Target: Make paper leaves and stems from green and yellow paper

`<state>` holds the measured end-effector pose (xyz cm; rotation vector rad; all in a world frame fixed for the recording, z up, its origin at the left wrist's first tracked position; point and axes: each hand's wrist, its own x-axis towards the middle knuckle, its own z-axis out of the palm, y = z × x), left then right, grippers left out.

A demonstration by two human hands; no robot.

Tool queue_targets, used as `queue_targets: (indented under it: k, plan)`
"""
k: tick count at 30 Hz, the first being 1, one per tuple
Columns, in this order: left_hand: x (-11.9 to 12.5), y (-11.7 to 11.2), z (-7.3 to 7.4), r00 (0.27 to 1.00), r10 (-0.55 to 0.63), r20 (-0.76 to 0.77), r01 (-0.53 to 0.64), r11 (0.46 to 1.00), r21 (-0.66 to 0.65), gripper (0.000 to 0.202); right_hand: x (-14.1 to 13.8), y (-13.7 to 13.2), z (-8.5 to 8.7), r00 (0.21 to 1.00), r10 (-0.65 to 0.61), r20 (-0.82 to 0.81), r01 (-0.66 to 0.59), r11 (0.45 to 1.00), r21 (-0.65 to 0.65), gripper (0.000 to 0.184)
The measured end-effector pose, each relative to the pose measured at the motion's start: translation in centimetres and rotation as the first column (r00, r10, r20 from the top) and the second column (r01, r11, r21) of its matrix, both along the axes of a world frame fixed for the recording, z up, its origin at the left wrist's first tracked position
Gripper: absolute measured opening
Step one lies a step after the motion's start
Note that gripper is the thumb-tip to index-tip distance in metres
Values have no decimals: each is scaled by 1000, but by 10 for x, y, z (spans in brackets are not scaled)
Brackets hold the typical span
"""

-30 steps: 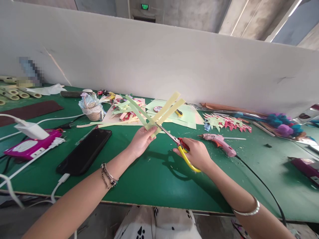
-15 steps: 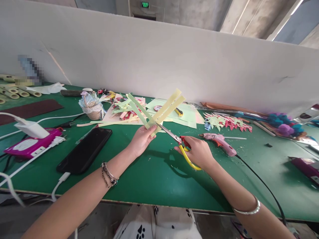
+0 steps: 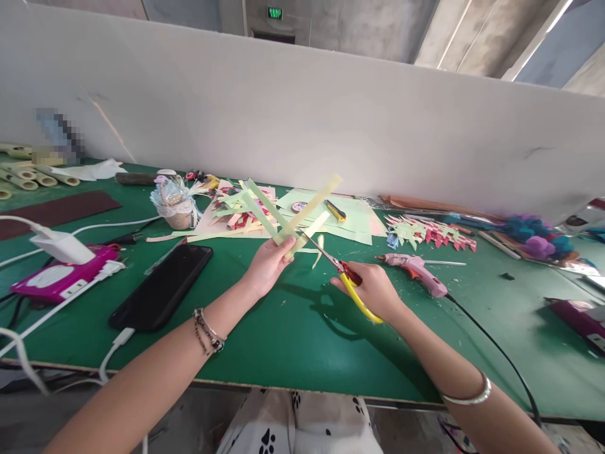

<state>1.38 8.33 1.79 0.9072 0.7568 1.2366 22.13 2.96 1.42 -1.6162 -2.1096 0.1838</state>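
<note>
Pinched in my left hand point(image 3: 271, 265) are pale green and yellowish paper strips point(image 3: 314, 203) that fan out in a crossed shape above the fingers. My right hand point(image 3: 371, 290) grips scissors point(image 3: 363, 301) with yellow and red handles. Their blades point up and left, touching or close to the strips just right of my left fingertips. A small slip of cut paper point(image 3: 319, 251) hangs in the air beside the blades. Part of the strips' crossing is hidden behind my left thumb.
A pink glue gun point(image 3: 418, 271) lies right of my right hand. A black phone point(image 3: 163, 287) and magenta power strip point(image 3: 66, 271) are on the left. Behind are a small basket point(image 3: 176, 205), paper scraps point(image 3: 239, 205), a utility knife point(image 3: 335, 210) and leaf-shaped cutouts point(image 3: 428, 232).
One of the right-leaning strips is now shorter, its end cut off. A slip of paper has come away and drops beside the blades. Both hands stay nearly in place.
</note>
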Motion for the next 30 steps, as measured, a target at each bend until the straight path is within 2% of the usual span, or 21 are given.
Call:
queue_targets:
  k: [5,8,12,14,19,22,26,28,30]
  plan:
    - [-5,4,1,993,87,-76,-86,996,26,26,7,6,-4,978,-20,-208,25,999,20,42]
    - [-10,7,4,964,175,-198,-151,980,132,35,10,7,-4,957,-24,-289,54,994,97,42]
    - [-21,13,8,886,298,-355,-209,941,266,43,12,5,0,940,-24,-340,98,974,203,40]
    - [-26,18,10,887,320,-334,-233,933,273,44,13,4,2,936,-25,-352,118,963,243,39]
    - [-35,26,18,934,344,-100,-295,896,332,39,14,3,5,930,-27,-366,136,952,274,36]
    - [-41,25,26,934,344,-97,-281,874,398,34,13,3,6,931,-20,-364,133,949,286,35]
    - [-51,18,38,852,430,-299,-227,818,529,31,14,2,8,910,-27,-413,147,954,261,34]
    - [-54,14,45,798,433,-420,-142,812,566,34,15,3,8,887,-29,-461,150,962,228,32]
    - [-55,11,52,758,375,-533,-16,829,560,36,15,3,9,856,-12,-516,135,970,201,30]
